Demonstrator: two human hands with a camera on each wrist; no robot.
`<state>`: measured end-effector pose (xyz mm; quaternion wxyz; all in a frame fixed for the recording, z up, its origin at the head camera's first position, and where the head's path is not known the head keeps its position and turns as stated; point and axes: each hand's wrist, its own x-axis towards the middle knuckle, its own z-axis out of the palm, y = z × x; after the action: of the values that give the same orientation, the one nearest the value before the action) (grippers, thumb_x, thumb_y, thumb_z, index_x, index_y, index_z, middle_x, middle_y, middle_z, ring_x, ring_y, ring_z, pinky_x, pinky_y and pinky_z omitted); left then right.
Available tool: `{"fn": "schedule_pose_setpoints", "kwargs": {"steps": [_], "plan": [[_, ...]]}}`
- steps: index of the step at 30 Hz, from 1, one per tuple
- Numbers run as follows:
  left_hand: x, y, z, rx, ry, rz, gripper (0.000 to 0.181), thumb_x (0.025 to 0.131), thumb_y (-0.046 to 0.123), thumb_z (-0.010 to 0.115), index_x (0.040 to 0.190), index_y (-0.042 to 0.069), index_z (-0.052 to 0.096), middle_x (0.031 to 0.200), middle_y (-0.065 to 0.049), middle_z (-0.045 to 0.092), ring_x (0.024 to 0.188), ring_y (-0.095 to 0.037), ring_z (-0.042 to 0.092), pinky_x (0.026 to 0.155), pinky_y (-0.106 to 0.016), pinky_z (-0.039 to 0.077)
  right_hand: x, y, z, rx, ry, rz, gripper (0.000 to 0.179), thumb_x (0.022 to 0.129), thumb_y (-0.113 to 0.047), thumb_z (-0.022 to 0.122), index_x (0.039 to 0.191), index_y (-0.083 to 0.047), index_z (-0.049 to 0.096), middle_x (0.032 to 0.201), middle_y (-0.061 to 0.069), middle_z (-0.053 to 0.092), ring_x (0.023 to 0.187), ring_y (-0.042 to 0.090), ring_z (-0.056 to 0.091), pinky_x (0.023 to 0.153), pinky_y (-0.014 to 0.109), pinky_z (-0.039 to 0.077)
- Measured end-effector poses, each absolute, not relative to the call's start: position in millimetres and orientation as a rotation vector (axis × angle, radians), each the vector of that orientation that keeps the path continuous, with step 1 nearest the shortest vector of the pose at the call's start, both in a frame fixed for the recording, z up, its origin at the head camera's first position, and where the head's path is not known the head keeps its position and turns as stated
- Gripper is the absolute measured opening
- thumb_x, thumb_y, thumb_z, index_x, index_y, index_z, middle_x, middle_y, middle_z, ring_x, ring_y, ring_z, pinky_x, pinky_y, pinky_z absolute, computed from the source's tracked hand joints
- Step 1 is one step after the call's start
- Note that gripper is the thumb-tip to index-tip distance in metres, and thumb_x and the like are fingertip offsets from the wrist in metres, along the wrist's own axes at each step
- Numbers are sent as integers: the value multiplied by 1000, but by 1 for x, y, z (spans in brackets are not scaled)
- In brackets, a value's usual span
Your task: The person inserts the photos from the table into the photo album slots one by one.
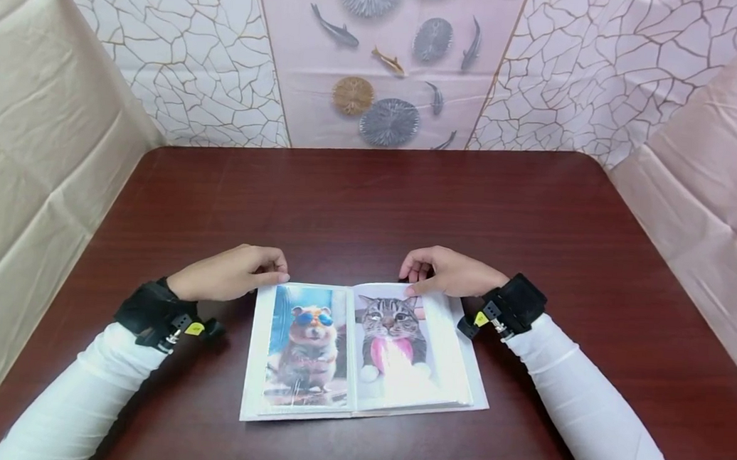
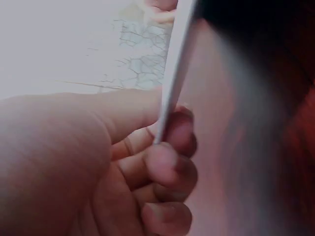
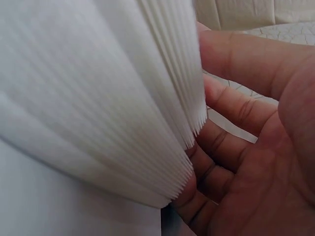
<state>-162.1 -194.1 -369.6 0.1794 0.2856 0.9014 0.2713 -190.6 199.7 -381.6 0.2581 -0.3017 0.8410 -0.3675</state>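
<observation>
An open photo album with white page borders lies in front of me. Its left page carries a hamster picture with sunglasses; on the right is a cat picture with a pink bib. My left hand pinches the album's far left corner. In the left wrist view, thumb and fingers close round the thin cover edge. At the far edge of the right page, my right hand grips with the thumb on top. The right wrist view shows its fingers behind the fanned sleeve edges.
The album lies near the front of a dark red-brown table. Pale cloth hangs along the left and right sides, and a patterned backdrop stands behind. Both wrists wear black camera bands.
</observation>
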Motion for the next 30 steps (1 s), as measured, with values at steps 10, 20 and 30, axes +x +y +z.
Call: {"fn": "schedule_pose_setpoints", "kwargs": {"steps": [10,20,30], "plan": [[-157,-191,-355,797,2538,1055,12,102,28,63,109,21,70,89,3,66,77,-18,59,67,-27,50,-193,199,-384,-788,2284,-991,22,89,-16,79,109,-12,70,90,3,63,87,23,58,77,27,48],[-152,-179,-347,812,2529,1221,18,102,28,62,110,20,76,95,0,72,81,-25,64,64,-30,51,-189,195,-380,-820,2295,-1011,17,90,-14,78,98,-10,63,90,3,63,85,21,58,78,31,48],[-149,-157,-342,858,2525,1289,20,105,29,57,110,20,75,89,1,67,69,-21,56,58,-30,49,-177,183,-367,-886,2318,-1034,23,96,-16,71,115,-7,60,108,5,66,97,18,62,90,38,51]]}}
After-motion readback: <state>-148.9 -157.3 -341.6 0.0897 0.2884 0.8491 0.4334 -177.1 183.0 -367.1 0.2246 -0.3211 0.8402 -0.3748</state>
